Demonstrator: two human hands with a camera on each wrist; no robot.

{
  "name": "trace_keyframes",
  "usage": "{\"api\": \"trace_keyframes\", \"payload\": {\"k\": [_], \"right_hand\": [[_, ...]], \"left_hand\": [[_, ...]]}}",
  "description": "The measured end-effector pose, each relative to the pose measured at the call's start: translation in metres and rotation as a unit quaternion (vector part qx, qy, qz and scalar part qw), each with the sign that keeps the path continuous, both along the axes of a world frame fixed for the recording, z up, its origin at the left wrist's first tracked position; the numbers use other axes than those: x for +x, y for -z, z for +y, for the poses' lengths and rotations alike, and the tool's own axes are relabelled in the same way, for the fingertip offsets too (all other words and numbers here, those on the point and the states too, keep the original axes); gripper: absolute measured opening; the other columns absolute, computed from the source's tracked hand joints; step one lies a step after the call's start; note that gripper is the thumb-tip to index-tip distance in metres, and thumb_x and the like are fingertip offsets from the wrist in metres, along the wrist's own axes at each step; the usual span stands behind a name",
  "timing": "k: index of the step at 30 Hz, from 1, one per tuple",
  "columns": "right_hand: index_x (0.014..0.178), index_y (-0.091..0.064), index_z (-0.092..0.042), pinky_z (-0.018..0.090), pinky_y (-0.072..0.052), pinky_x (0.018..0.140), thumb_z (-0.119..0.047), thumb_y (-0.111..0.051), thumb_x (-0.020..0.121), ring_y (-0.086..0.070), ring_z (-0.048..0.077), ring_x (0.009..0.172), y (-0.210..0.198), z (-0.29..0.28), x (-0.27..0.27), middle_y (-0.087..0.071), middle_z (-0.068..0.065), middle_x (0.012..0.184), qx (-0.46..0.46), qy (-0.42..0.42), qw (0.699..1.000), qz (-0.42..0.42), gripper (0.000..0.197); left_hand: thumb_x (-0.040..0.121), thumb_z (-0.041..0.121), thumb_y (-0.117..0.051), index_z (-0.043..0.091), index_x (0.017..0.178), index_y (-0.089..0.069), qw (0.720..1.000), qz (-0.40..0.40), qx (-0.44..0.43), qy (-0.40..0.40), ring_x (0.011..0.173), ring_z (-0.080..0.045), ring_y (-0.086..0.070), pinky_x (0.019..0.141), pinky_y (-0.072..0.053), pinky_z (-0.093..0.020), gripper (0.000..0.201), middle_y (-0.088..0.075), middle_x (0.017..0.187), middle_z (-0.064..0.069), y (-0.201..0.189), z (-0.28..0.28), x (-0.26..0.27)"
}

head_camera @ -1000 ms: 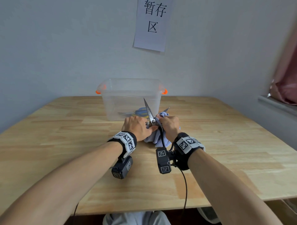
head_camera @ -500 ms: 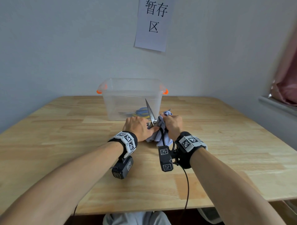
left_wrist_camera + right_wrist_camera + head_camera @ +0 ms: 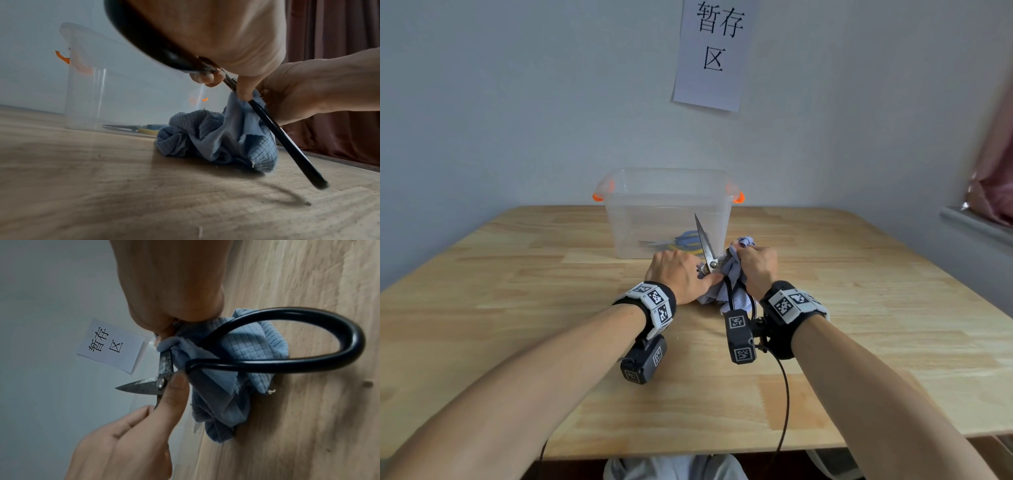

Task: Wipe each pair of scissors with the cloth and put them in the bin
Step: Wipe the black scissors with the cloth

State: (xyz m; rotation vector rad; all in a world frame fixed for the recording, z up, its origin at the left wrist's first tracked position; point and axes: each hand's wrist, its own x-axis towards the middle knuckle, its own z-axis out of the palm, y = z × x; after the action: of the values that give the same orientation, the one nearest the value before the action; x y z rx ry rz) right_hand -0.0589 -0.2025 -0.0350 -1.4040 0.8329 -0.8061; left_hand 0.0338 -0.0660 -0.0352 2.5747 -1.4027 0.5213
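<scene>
Left hand [image 3: 677, 274] grips open black-handled scissors [image 3: 704, 240]; right hand [image 3: 756, 267] clutches ribbed blue cloth [image 3: 732, 274] around one blade, near clear bin [image 3: 667, 212] on wooden surface [image 3: 517, 308].

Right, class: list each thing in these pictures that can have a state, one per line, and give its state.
Black-handled scissors: blades spread open, one bare, one wrapped in cloth.
Blue cloth: bunched, its lower part on the table.
Clear bin: lid off, another pair of scissors lying inside.
Left hand: grips the scissors near the pivot.
Right hand: grips the cloth round one blade.
Paper sign: stuck on the wall.
</scene>
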Motion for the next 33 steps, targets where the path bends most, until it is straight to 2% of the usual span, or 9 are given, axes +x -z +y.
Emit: {"api": "trace_keyframes", "payload": {"k": [2, 4, 9, 13, 17, 22, 25, 29, 33], "right_hand": [[0.047, -0.058, -0.018, 0.029, -0.043, 0.054, -0.013, -0.069, 0.090, -0.048, 0.016, 0.060, 0.002, -0.004, 0.004, -0.052, 0.000, 0.054, 0.051, 0.017, 0.998, -0.021, 0.045], [0.034, -0.055, -0.016, 0.033, -0.041, 0.064, -0.010, -0.072, 0.087, -0.046, 0.016, 0.063, 0.004, -0.006, 0.006, -0.050, 0.000, 0.049, 0.070, 0.024, 0.997, -0.027, 0.055], [0.057, -0.062, -0.009, 0.032, -0.048, 0.067, -0.015, -0.075, 0.086, -0.057, 0.020, 0.070, 0.004, -0.007, 0.006, -0.059, 0.008, 0.067, 0.066, 0.046, 0.996, -0.028, 0.032], [0.058, -0.063, -0.010, 0.035, -0.049, 0.069, -0.018, -0.075, 0.086, -0.059, 0.023, 0.075, 0.006, -0.012, 0.007, -0.062, 0.011, 0.070, 0.059, 0.054, 0.997, -0.025, 0.032], [0.060, -0.063, -0.011, 0.034, -0.050, 0.069, -0.019, -0.076, 0.086, -0.060, 0.021, 0.071, 0.004, -0.013, 0.005, -0.061, 0.008, 0.066, 0.065, 0.071, 0.995, -0.023, 0.031], [0.058, -0.054, -0.007, 0.030, -0.039, 0.056, -0.018, -0.076, 0.086, -0.046, 0.017, 0.059, 0.004, -0.020, 0.001, -0.049, 0.005, 0.060, 0.089, 0.086, 0.992, -0.025, 0.037], [0.060, -0.053, -0.008, 0.030, -0.040, 0.061, -0.015, -0.075, 0.086, -0.046, 0.018, 0.060, 0.004, -0.022, -0.003, -0.049, 0.005, 0.060, 0.101, 0.080, 0.991, -0.031, 0.035], [0.065, -0.054, -0.007, 0.029, -0.041, 0.058, -0.014, -0.072, 0.089, -0.049, 0.017, 0.062, 0.001, -0.032, -0.014, -0.050, 0.005, 0.064, 0.115, 0.097, 0.988, -0.040, 0.032], [0.071, -0.057, -0.004, 0.036, -0.049, 0.072, -0.012, -0.069, 0.089, -0.059, 0.027, 0.083, -0.001, -0.038, -0.024, -0.058, 0.010, 0.074, 0.058, 0.043, 0.997, 0.033, 0.023]], "left_hand": [[0.086, 0.077, -0.045, 0.022, 0.082, -0.067, 1.000, 0.000, 0.002, 0.002, 0.079, -0.022, -0.063, 0.072, -0.042, -0.032, 0.059, -0.068, 0.075, 0.004, 0.000, 0.000, 0.000], [0.087, 0.076, -0.045, 0.022, 0.079, -0.065, 1.000, 0.001, 0.006, 0.004, 0.078, -0.022, -0.061, 0.071, -0.041, -0.032, 0.058, -0.068, 0.075, 0.004, -0.001, 0.001, 0.000], [0.086, 0.079, -0.041, 0.023, 0.083, -0.067, 1.000, -0.005, 0.018, 0.013, 0.077, -0.022, -0.061, 0.067, -0.035, -0.031, 0.062, -0.066, 0.073, 0.005, 0.000, 0.001, 0.001], [0.086, 0.078, -0.043, 0.024, 0.083, -0.067, 1.000, 0.005, 0.013, 0.013, 0.079, -0.022, -0.062, 0.066, -0.035, -0.030, 0.059, -0.067, 0.074, 0.005, 0.002, 0.003, 0.001], [0.086, 0.077, -0.047, 0.025, 0.061, -0.046, 0.999, 0.050, -0.004, 0.018, 0.076, -0.022, -0.062, 0.067, -0.039, -0.031, 0.057, -0.069, 0.075, 0.004, 0.001, 0.002, 0.000], [0.086, 0.075, -0.049, 0.027, 0.060, -0.044, 0.998, 0.055, 0.005, 0.020, 0.071, -0.022, -0.058, 0.065, -0.037, -0.030, 0.055, -0.064, 0.070, 0.003, -0.004, 0.004, -0.003], [0.087, 0.073, -0.051, 0.029, 0.056, -0.038, 0.997, 0.067, 0.013, 0.019, 0.069, -0.021, -0.054, 0.065, -0.035, -0.030, 0.055, -0.058, 0.066, 0.004, -0.006, 0.006, -0.005], [0.085, 0.077, -0.048, 0.022, 0.067, -0.063, 0.998, 0.060, 0.020, 0.007, 0.068, -0.021, -0.057, 0.063, -0.038, -0.030, 0.060, -0.061, 0.066, 0.003, -0.003, 0.009, 0.000], [0.082, 0.081, -0.045, 0.025, 0.084, -0.074, 0.998, 0.061, 0.012, -0.020, 0.075, -0.020, -0.062, 0.065, -0.044, -0.029, 0.063, -0.067, 0.073, 0.006, 0.001, 0.015, 0.014]]}}
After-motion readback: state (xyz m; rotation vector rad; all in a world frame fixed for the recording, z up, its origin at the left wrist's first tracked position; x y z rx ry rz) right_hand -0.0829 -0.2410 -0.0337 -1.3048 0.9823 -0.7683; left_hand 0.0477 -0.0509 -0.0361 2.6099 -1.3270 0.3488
